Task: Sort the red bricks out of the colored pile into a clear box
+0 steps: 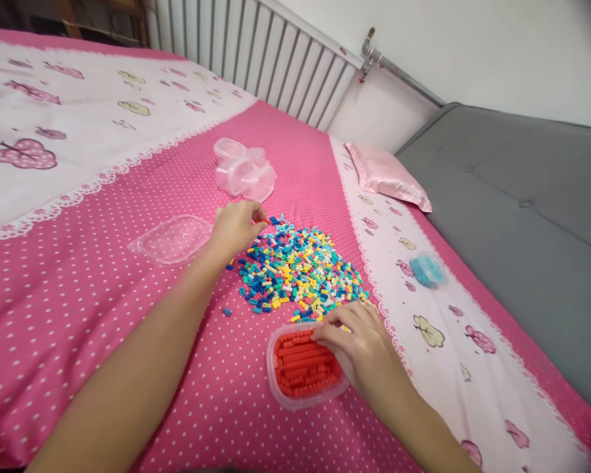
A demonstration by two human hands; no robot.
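Observation:
At the far left edge of a mixed heap of small toy building bricks [305, 266], my left hand [236, 226] is closed in a pinch on a small red brick [264, 221]. My right hand [357, 335] reaches over the right rim of a clear plastic box [272, 384] in front of the heap. Its thumb and fingers are pressed together just above the red bricks [305, 364] that fill this box. Whatever those fingertips hold is hidden. Inside the box the red bricks lie in neat rows, some of them joined into long bars.
Behind the heap are several stacked clear containers [246, 171]. A clear lid [175, 240] lies left of my left hand. On the right rests a small tub of light blue pieces [427, 269]. A pink pillow [387, 174] leans near the grey headboard [512, 190] on the pink dotted bedspread [201, 401].

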